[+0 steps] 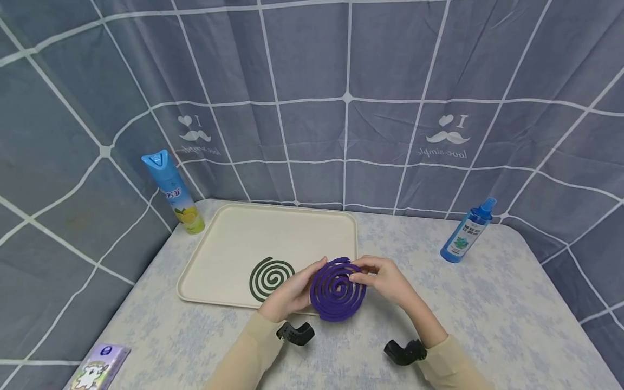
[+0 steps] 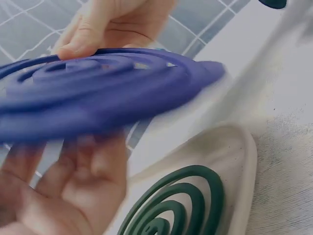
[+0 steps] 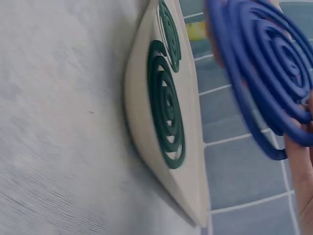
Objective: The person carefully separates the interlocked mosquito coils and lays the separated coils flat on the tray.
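A purple mosquito coil (image 1: 336,313) is held up over the front edge of the cream tray (image 1: 287,227), its spiral facing the head camera. My left hand (image 1: 290,295) holds it at its left side, with the palm beneath it in the left wrist view. From the right, my right hand (image 1: 385,276) pinches the rim, thumb on the near face. One green mosquito coil (image 1: 252,281) lies in the tray by the left hand. The right wrist view shows two green coils there, a nearer one (image 3: 166,105) and a farther one (image 3: 169,32); hands and purple coil hide one from the head camera.
A blue and yellow spray can (image 1: 174,192) stands left of the tray, and a blue spray bottle (image 1: 465,235) stands at the right back. A purple packet (image 1: 99,368) lies at the front left. Grey checked cloth (image 1: 312,130) hangs behind the table.
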`<state>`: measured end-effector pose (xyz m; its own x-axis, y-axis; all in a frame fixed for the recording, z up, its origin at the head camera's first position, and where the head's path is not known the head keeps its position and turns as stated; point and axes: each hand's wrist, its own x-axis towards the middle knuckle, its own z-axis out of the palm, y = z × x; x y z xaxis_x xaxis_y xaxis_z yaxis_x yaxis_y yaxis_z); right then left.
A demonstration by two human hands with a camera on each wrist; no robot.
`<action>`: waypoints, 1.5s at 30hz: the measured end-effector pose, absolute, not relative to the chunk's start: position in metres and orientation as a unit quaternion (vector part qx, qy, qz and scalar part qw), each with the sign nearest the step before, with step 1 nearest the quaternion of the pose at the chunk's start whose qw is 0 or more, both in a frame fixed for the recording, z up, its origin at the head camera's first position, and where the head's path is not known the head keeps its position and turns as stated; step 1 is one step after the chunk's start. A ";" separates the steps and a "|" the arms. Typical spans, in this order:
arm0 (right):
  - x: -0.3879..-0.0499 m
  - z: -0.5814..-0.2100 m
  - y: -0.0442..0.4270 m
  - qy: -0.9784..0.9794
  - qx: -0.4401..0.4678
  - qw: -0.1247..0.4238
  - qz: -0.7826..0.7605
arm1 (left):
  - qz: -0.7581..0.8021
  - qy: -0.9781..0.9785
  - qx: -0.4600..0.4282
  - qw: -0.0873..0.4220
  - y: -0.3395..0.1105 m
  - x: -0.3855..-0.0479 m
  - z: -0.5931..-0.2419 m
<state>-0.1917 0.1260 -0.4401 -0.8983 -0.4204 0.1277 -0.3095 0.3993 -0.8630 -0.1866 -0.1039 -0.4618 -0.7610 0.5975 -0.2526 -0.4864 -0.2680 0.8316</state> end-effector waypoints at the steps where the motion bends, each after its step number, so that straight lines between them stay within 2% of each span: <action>1: -0.192 -0.442 0.127 0.826 -0.210 0.060 -0.520 | 0.803 0.486 0.060 0.338 -0.105 -0.186 -0.462; 11: -0.193 -0.456 0.127 0.741 -0.129 0.087 -0.653 | 0.820 0.463 0.138 0.307 -0.108 -0.183 -0.460; 19: -0.194 -0.454 0.128 0.746 -0.099 0.090 -0.652 | 0.825 0.474 0.097 0.291 -0.104 -0.182 -0.457; 35: -0.198 -0.445 0.137 0.798 -0.222 0.110 -0.549 | 0.753 0.545 0.067 0.363 -0.104 -0.185 -0.458; 45: -0.199 -0.442 0.140 0.814 -0.270 0.131 -0.498 | 0.726 0.574 0.054 0.374 -0.106 -0.185 -0.460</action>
<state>-0.1986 0.1401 -0.4415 -0.8198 -0.5700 0.0550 -0.3087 0.3590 -0.8808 -0.1851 -0.1062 -0.4598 -0.7139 0.6063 -0.3504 -0.4814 -0.0614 0.8744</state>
